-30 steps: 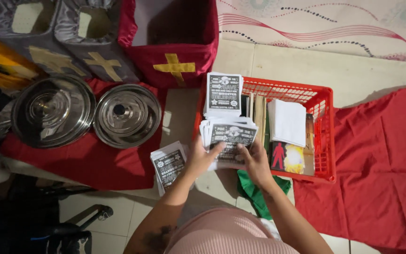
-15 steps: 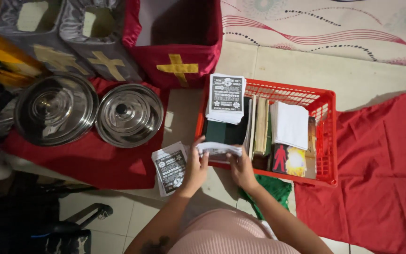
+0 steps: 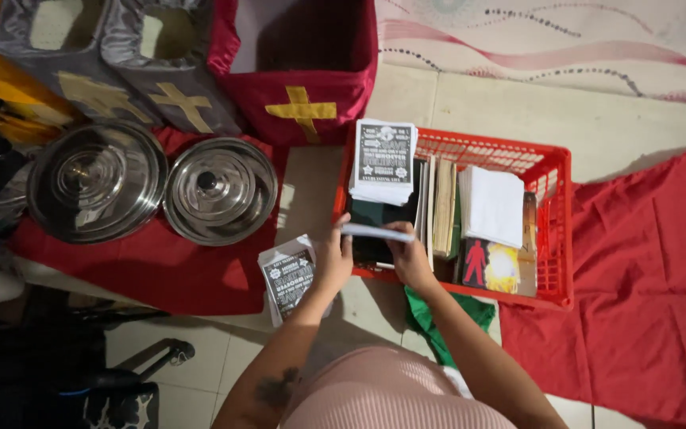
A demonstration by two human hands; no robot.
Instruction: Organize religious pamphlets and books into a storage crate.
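— Leaflets (image 3: 376, 232), a thin stack of them, held edge-on between both hands just over the near left part of the red basket (image 3: 557, 230). A second ago that stack lay flat and face up, fanned a little; now it is squared and turned on its edge.

— So both hands are closed on it?

— Yes. The left hand (image 3: 333, 258) pinches the left end, the right hand (image 3: 406, 258) the right end, fingers curled round the paper. Neither is free.

— What does the turn tell you?

— My guess is that the sheets have been tapped even and are being slotted upright into the basket, beside the books (image 3: 441, 208) standing there. The stack has also moved forward, from the basket's near rim to above its inside.

— Anything else about?

— Another pile of leaflets (image 3: 382, 160) rests on the basket's far left corner, and a loose pile (image 3: 287, 280) lies on the floor just left of the left wrist. Two steel pot lids (image 3: 217, 189) sit on a red cloth (image 3: 160, 274) further left, well apart from the hands.
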